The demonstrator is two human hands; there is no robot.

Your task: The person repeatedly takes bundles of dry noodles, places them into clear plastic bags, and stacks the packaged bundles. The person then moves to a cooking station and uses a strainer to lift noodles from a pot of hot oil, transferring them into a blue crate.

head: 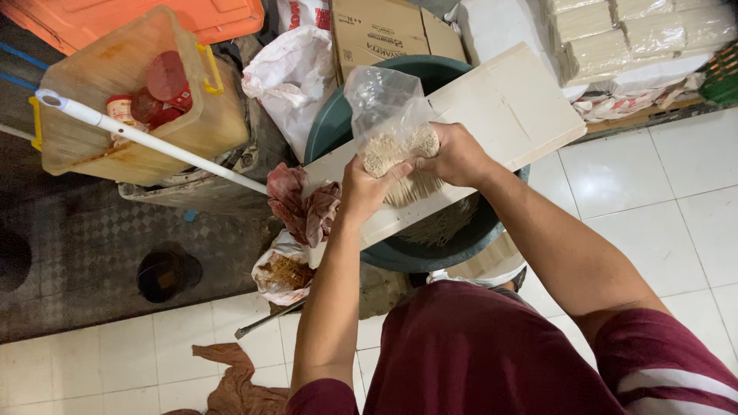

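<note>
The white board (492, 107) is laid slantwise across the rim of the dark green tub (338, 115); its far-right half is bare, and room for passing is offered there. The near-left end is crowded by a crumpled reddish cloth (304, 204) draped over the board's edge. Behind the board, the way is closed by a white sack (288, 77) and a cardboard box (377, 31). To the left, passage is barred by a white pipe (154, 142) slanting across a yellowish plastic container (131, 100). To the right, open white floor tiles (661, 200) are left free beside the tub.
</note>
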